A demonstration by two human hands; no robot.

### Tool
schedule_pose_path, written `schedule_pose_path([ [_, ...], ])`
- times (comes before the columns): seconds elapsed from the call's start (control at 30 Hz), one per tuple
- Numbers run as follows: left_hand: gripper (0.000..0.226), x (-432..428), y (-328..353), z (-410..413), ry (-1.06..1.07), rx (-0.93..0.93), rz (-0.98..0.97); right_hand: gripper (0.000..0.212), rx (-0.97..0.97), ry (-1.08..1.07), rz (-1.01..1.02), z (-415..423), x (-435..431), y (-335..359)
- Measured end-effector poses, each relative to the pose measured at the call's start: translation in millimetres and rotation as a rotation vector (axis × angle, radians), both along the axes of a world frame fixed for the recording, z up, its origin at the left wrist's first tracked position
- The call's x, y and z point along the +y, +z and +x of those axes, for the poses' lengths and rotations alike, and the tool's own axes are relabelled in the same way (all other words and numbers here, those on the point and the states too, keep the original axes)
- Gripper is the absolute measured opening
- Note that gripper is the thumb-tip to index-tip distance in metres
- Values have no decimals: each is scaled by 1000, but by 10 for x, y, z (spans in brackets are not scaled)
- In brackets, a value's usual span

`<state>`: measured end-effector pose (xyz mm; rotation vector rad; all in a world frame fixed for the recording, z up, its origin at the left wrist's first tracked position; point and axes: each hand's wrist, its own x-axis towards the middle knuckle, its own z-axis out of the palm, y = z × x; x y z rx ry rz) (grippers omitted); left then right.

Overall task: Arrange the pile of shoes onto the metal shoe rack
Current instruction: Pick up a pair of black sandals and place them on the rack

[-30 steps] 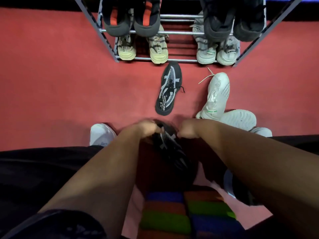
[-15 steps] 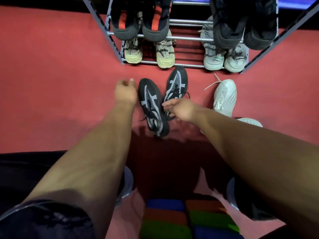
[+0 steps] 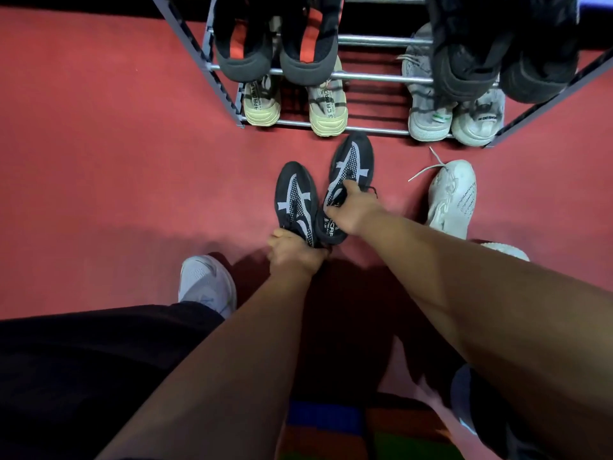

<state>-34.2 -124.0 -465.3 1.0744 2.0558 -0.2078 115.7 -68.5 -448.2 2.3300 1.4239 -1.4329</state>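
The two black knit trainers with grey cross stripes, the left trainer (image 3: pixel 295 200) and the right trainer (image 3: pixel 348 171), lay side by side on the red carpet (image 3: pixel 116 161), long axes pointing toward the grey metal shoe rack (image 3: pixel 368 76) just ahead, toes away from us. Our left hand (image 3: pixel 292 254) was closed on the heel of the left trainer; our right hand (image 3: pixel 351 210) gripped the collar of the right trainer, whose toe sat just beside the rack's bottom rail. We judged the free gap between the beige pair (image 3: pixel 295 104) and the grey pair (image 3: pixel 454 117) lay straight forward. A white trainer (image 3: pixel 452 194) waited to the right.
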Motion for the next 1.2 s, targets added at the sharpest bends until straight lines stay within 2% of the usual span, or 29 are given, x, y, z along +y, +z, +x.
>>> schedule_pose_path([
  [0.17,93,215,-37,-144,2,3,257,99,-29,-31,-49,-70,85,-56],
  [0.23,96,391,-39,-204,-32,-9,244,98,-51,-51,-59,-111,120,-31],
  [0.37,101,542,-110,-303,-65,-7,239,82,-109,-57,-68,-206,142,-50],
  [0.53,103,480,-101,-230,-114,67,231,99,-167,-4,-65,-256,113,-153],
  [0.73,101,469,-81,-221,-160,98,243,91,-262,-6,6,-269,-2,-208],
  [0.83,96,454,-58,-236,-151,109,254,105,-369,48,-10,-264,-73,-235],
  [0.9,95,447,-36,-229,-138,106,246,109,-361,60,-23,-260,-100,-232],
  [0.97,96,446,9,-223,-113,91,225,106,-310,43,-18,-251,-114,-192],
  [1.07,96,467,174,-231,-90,71,169,101,-332,63,-14,-165,-131,-30],
  [1.2,81,459,541,-237,-77,36,87,96,-328,103,-25,-5,-109,444],
])
